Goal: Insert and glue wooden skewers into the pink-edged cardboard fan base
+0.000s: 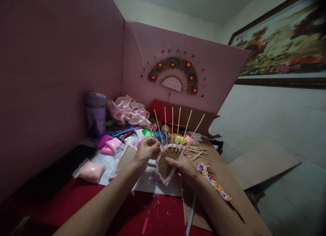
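A fan-like cardboard piece [164, 168], edged with pale pink patterned trim, is held up over the work surface. Several thin wooden sticks [172, 127] spread upward from its curved top edge. My right hand [185, 166] grips the piece at its right side, thumb across the cardboard face. At the upper left corner, my left hand [146, 151] pinches another wooden stick [149, 125], which leans left of the others. Its lower end is hidden by my fingers. A pile of loose sticks [196, 152] lies just beyond my right hand.
Bagged pink clay [89, 171], a purple tumbler [96, 115] and crumpled pink fabric [128, 111] stand at left. A floral fabric strip [215, 184] and a glue stick [191, 215] lie near my right forearm. A decorated fan [173, 63] hangs on the pink panel behind.
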`<state>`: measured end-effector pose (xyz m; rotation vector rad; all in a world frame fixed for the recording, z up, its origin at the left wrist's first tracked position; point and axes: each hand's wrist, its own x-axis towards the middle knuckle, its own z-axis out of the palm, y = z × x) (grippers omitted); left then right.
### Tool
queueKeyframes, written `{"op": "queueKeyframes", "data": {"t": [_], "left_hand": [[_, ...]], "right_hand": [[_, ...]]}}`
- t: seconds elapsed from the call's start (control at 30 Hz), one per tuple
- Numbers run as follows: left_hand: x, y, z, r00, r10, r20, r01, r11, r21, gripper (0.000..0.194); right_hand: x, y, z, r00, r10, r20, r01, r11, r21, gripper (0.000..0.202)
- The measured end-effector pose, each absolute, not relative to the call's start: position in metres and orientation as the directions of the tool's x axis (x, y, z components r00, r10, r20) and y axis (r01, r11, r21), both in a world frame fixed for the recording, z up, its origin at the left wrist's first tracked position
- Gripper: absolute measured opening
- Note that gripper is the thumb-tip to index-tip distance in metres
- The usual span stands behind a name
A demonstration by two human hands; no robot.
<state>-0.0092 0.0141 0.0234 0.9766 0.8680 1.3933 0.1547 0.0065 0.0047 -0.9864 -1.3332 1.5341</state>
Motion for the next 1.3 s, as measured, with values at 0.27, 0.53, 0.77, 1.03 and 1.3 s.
{"op": "queueKeyframes", "data": {"t": [0.27,0.53,0.77,1.03,1.3], "left_hand": [[-0.001,0.009,0.021,0.024,0.999,0.032,-0.360,-0.021,0.933,0.039],[-0.001,0.009,0.021,0.025,1.000,0.014,-0.351,-0.004,0.936,0.041],[0.000,0.010,0.020,0.029,0.999,0.023,-0.353,-0.011,0.936,0.038],[-0.001,0.013,0.014,0.024,0.998,0.054,-0.327,-0.043,0.944,0.035],[0.000,0.015,0.012,0.015,0.999,0.052,-0.329,-0.044,0.943,0.038]], "right_hand": [[0.153,-0.003,-0.011,-0.292,0.955,0.047,-0.248,-0.028,-0.968,0.043],[0.151,-0.003,-0.017,-0.285,0.958,0.039,-0.273,-0.042,-0.961,0.041],[0.152,-0.003,-0.015,-0.280,0.960,0.033,-0.260,-0.043,-0.965,0.041],[0.152,-0.004,-0.014,-0.274,0.962,0.022,-0.265,-0.053,-0.963,0.033],[0.151,-0.006,-0.011,-0.262,0.965,0.032,-0.252,-0.037,-0.967,0.034]]}}
